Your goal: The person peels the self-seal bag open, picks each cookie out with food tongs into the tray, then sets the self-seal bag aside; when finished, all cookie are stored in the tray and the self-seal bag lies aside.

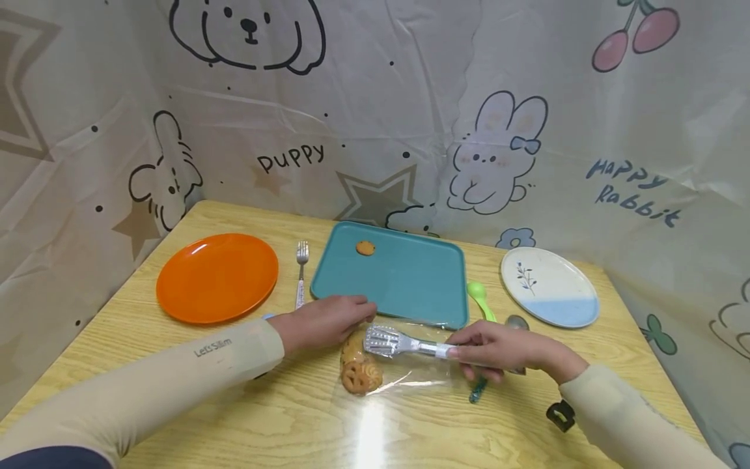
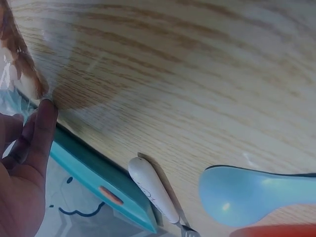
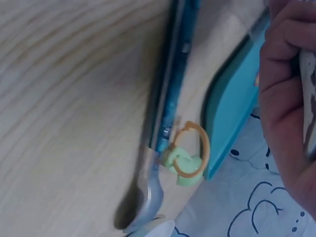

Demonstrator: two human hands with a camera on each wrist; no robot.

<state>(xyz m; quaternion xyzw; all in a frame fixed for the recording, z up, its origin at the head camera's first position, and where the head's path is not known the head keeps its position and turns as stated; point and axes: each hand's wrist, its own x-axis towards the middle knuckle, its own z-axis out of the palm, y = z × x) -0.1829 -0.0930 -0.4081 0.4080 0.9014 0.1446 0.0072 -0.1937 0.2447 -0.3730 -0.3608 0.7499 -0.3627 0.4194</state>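
A clear plastic bag [image 1: 418, 378] of cookies [image 1: 360, 374] lies in front of the teal tray [image 1: 404, 280]. My left hand [image 1: 331, 319] pinches the bag's upper left edge; in the left wrist view its fingertips [image 2: 47, 111] meet at the crinkled plastic. My right hand [image 1: 498, 348] grips silver tongs [image 1: 404, 343] by the handle end. The slotted heads of the tongs point left, overlapping the bag beside the cookies. One cookie [image 1: 366, 247] sits on the tray near its far left corner.
An orange plate [image 1: 217, 279], a fork [image 1: 301, 273] and a light blue spoon [image 2: 237, 192] lie left of the tray. At the right are a green spoon [image 1: 478, 294], a teal-handled metal spoon [image 3: 150, 195] and a white and blue plate [image 1: 551, 286]. A printed curtain hangs behind.
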